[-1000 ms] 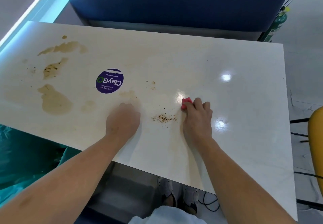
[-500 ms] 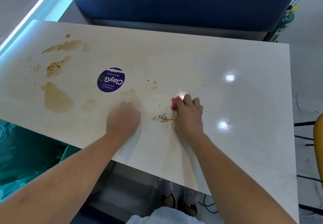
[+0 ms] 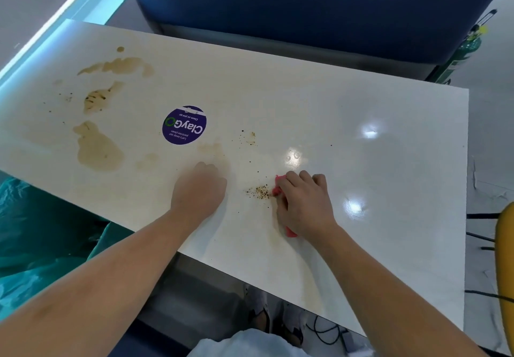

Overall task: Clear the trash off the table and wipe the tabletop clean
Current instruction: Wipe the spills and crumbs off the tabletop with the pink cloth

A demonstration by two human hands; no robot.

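Note:
The white table (image 3: 361, 184) carries a small pile of brown crumbs (image 3: 258, 192) near its front edge. My right hand (image 3: 304, 203) holds a red cloth (image 3: 278, 187) down on the tabletop just right of that pile; only bits of the cloth show at my fingertips and by my wrist. My left hand (image 3: 199, 189) rests on the table as a fist, left of the crumbs, with nothing seen in it. A thinner scatter of crumbs (image 3: 249, 138) lies farther back. Several brown liquid stains (image 3: 97, 150) spread over the table's left part.
A round purple sticker (image 3: 184, 125) is stuck to the table behind my left hand. A blue bench (image 3: 306, 8) runs along the far edge. A green plastic bag (image 3: 33, 231) hangs at the left, a yellow chair (image 3: 506, 259) stands at the right.
My right hand has slid the red cloth left, up against the crumb pile, and a little toward me. My left hand has stayed put.

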